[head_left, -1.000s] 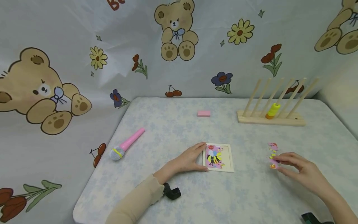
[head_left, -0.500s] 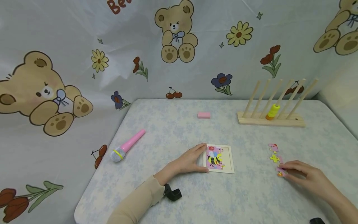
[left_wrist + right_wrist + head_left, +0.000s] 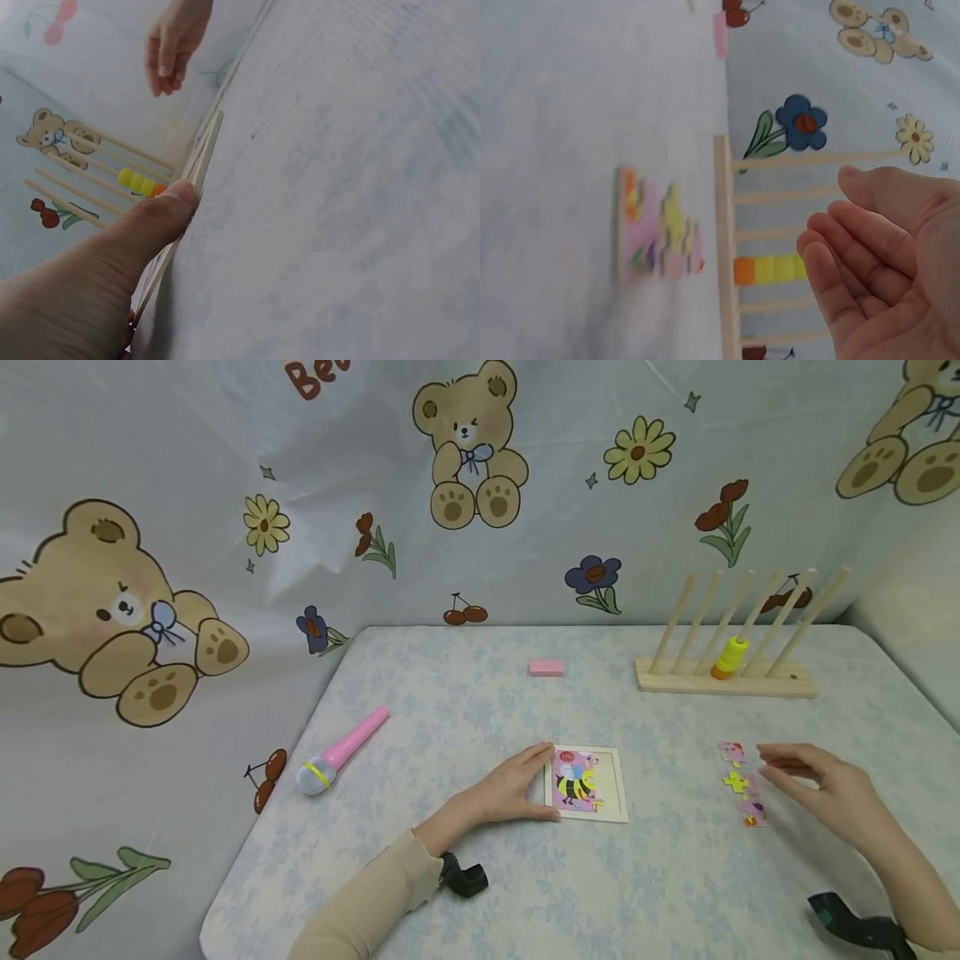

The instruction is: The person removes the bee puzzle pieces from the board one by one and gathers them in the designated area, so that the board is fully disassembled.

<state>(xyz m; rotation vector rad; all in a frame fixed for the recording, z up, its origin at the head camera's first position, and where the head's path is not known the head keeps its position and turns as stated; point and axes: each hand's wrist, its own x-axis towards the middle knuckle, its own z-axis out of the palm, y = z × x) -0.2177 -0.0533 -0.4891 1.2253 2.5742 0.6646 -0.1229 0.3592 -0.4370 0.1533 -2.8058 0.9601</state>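
My left hand (image 3: 498,792) grips the left side of a small wooden puzzle tray (image 3: 613,785), fingers at its upper left corner and thumb at the lower left. A bee picture fills the tray's left part; its right part is bare wood. In the left wrist view, the thumb (image 3: 161,217) presses the tray's edge. To the right, several pink and yellow jigsaw pieces (image 3: 736,783) lie in an upright cluster on the table. My right hand (image 3: 832,789) hovers just right of them, fingers loosely bent and holding nothing. The right wrist view shows the pieces (image 3: 649,225) blurred, apart from the hand.
A wooden peg rack (image 3: 787,685) with yellow and orange beads (image 3: 730,657) on one peg stands at the back right. A pink block (image 3: 546,668) lies at the back middle. On the left lies a pink toy microphone (image 3: 352,745). A printed cloth hangs behind the table.
My right hand has let go of the lower jigsaw piece, after shifting it slightly right and nearer, and has lifted up and away. My left hand stays on the puzzle tray.
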